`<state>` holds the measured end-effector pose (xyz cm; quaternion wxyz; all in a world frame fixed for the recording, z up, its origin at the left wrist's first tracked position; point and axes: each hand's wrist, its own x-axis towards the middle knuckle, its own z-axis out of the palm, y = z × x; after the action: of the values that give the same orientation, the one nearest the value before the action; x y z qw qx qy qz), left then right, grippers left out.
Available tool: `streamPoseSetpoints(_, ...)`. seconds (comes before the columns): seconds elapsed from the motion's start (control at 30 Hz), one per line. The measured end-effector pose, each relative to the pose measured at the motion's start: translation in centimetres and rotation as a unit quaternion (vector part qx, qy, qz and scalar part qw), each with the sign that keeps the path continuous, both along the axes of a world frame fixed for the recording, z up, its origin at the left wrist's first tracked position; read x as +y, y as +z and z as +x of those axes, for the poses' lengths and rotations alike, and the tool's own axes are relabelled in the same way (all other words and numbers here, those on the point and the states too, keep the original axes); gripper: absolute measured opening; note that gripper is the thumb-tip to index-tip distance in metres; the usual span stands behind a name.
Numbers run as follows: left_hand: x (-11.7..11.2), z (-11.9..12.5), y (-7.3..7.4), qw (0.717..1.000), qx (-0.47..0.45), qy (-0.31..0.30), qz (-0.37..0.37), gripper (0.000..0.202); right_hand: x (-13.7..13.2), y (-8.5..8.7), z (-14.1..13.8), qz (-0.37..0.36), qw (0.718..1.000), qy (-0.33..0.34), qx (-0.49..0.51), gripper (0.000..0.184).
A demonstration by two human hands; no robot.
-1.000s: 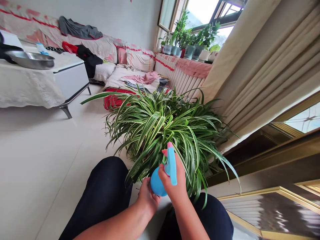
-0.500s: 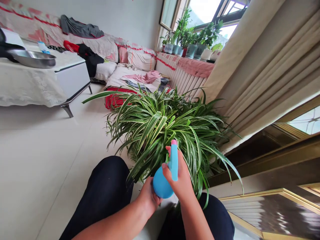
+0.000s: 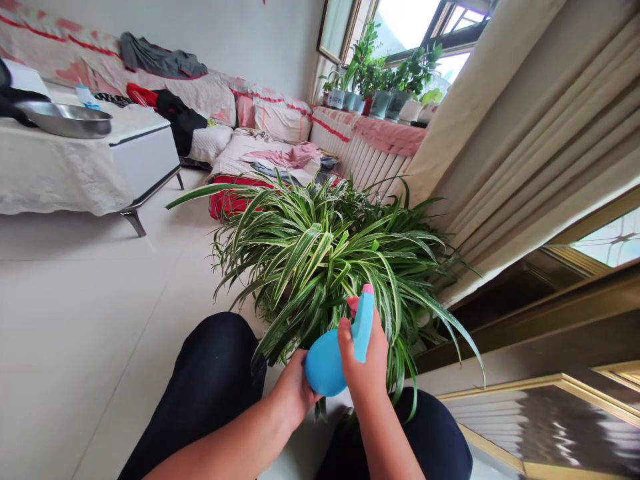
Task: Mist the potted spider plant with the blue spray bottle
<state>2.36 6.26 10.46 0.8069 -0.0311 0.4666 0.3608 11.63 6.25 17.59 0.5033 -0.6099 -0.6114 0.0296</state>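
A blue spray bottle [image 3: 327, 363] with a blue head and pink nozzle is held low in the middle of the head view. My right hand [image 3: 365, 363] is wrapped round its neck and head, nozzle pointing at a large spider plant [image 3: 320, 253] with striped green and white leaves. My left hand [image 3: 295, 390] cups the round blue body from the left and below. The plant stands on the pale floor right in front of my knees in dark trousers [image 3: 210, 393].
Beige curtain [image 3: 525, 127] and a gold-framed window on the right. Potted plants [image 3: 380, 80] line a far sill over a pink cloth. A low white table [image 3: 115, 157] with a metal basin [image 3: 65, 120] stands left. Sofas with clothes lie at the back.
The bottle and my right hand have shifted a little to the right and tilted, so the nozzle leans further right. My left hand stays under the bottle.
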Motion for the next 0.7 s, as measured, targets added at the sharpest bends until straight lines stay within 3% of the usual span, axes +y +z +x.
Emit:
streamPoseSetpoints(0.27,-0.2,0.0,0.7,0.997,0.007,-0.07,0.016,0.022,-0.3,0.7,-0.2,-0.019,0.998,-0.024,0.063,0.055)
streamPoseSetpoints(0.53,-0.2,-0.2,1.0,0.993,0.02,-0.11,0.032,0.02,-0.5,1.9,0.4,-0.061,0.988,-0.058,0.129,0.033)
streamPoseSetpoints(0.7,0.3,0.1,0.0,0.993,0.026,-0.102,0.043,0.02,-0.5,1.5,0.4,-0.02,0.992,-0.064,0.107,0.021)
